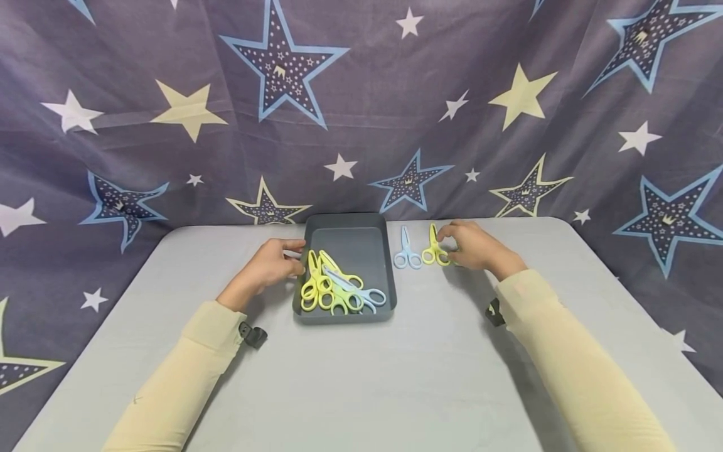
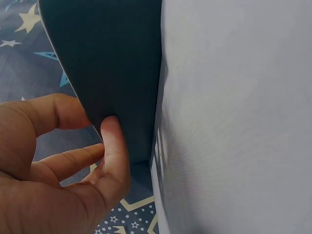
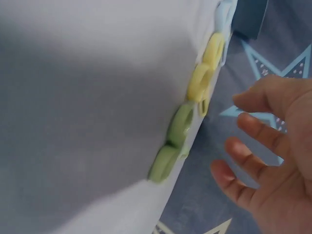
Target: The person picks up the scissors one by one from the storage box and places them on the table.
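A dark grey tray [image 1: 361,242] holds a pile of yellow scissors [image 1: 312,276], green scissors [image 1: 343,295] and blue scissors [image 1: 344,280] in its near half. My left hand [image 1: 270,267] pinches the tray's left wall, thumb against the outer face [image 2: 107,63] and fingers over the rim. Right of the tray, blue scissors [image 1: 405,251] and yellow scissors [image 1: 432,246] stand in a row on the table, handles toward me. My right hand [image 1: 471,245] hovers with loosely bent fingers by the green scissors [image 3: 168,146], mostly hidden behind it in the head view. Nothing is between its fingers.
A pale cloth covers the table [image 1: 339,383]. Behind its far edge hangs a dark star-patterned curtain [image 1: 361,107], close to the tray's far wall and the scissors' tips. A black wrist strap [image 1: 253,334] sits at the left sleeve.
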Available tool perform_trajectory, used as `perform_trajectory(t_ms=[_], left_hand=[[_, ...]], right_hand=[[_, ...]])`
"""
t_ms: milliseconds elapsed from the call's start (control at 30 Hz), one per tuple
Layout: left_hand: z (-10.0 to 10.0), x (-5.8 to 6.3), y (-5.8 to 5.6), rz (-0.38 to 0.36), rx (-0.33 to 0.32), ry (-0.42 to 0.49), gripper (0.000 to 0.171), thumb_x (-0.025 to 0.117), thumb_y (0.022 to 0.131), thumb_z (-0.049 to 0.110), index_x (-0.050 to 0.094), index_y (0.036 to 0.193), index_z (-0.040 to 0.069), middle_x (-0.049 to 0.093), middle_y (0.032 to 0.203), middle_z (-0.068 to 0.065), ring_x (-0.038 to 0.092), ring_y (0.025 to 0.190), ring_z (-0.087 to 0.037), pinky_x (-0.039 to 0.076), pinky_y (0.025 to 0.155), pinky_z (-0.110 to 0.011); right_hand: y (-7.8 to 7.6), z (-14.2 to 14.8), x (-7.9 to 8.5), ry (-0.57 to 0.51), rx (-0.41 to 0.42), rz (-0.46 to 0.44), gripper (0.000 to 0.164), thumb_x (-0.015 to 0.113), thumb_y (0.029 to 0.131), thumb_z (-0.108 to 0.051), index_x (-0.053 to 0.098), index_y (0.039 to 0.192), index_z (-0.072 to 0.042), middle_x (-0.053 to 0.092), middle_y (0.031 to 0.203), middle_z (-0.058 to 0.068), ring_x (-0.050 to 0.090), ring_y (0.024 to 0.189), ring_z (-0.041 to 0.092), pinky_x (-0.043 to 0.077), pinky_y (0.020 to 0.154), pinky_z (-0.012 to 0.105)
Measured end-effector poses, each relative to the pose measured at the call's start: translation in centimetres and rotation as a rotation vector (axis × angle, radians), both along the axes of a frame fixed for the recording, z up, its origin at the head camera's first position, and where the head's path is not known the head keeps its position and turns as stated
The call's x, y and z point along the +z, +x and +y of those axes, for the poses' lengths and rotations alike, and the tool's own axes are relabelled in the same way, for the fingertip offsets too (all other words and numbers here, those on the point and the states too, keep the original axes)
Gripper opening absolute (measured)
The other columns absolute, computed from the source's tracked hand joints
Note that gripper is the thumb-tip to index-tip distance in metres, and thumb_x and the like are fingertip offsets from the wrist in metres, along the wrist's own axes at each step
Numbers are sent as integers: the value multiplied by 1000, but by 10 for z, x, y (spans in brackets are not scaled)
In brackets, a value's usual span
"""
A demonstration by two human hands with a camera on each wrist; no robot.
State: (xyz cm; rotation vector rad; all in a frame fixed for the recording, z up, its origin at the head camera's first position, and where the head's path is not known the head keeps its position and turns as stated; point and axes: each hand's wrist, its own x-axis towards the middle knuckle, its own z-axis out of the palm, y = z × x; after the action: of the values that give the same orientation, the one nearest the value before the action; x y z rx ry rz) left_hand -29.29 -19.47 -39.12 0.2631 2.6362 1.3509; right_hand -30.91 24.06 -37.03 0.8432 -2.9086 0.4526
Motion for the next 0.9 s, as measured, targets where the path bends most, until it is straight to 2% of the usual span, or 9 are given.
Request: perform_trajectory(t_ms=[267, 500, 767, 833, 900], left_hand=[[1, 2, 1, -5, 2, 2, 73, 63, 76, -2, 50, 148, -4, 62, 135, -25, 66, 100, -25, 60, 75, -26], [0, 1, 0, -10, 6, 2, 73, 63, 76, -2, 50, 148, -4, 62, 135, -24, 66, 103, -28, 60, 76, -27], [0, 0, -1, -18, 9, 2, 73, 64, 77, -2, 50, 148, -3, 61, 137, -24, 66, 104, -28, 60, 77, -27], [0, 0, 0, -17, 7, -1, 73, 64, 77, -2, 50, 148, -3, 61, 137, -24, 66, 104, -28, 60, 77, -27], [1, 1, 1, -15, 8, -3, 72, 63, 77, -2, 50, 148, -3, 61, 137, -24, 66, 105, -28, 60, 77, -28]], right_hand=[[4, -27, 3, 4, 60, 38, 37, 73, 81, -7, 71, 118, -1, 66, 122, 19, 60, 118, 40, 45, 107, 55], [14, -54, 9, -1, 106, 55, 36, 72, 83, -8, 70, 119, -4, 65, 123, 16, 57, 120, 39, 43, 108, 56], [30, -85, 12, 56, 129, 56, 36, 71, 87, -11, 70, 123, -10, 64, 122, 10, 59, 112, 35, 49, 98, 55], [33, -92, 13, 76, 141, 65, 37, 71, 88, -12, 70, 124, -11, 65, 122, 8, 58, 110, 34, 50, 97, 51], [37, -99, 14, 88, 153, 67, 38, 71, 88, -13, 70, 126, -11, 65, 122, 8, 58, 110, 34, 47, 103, 50]])
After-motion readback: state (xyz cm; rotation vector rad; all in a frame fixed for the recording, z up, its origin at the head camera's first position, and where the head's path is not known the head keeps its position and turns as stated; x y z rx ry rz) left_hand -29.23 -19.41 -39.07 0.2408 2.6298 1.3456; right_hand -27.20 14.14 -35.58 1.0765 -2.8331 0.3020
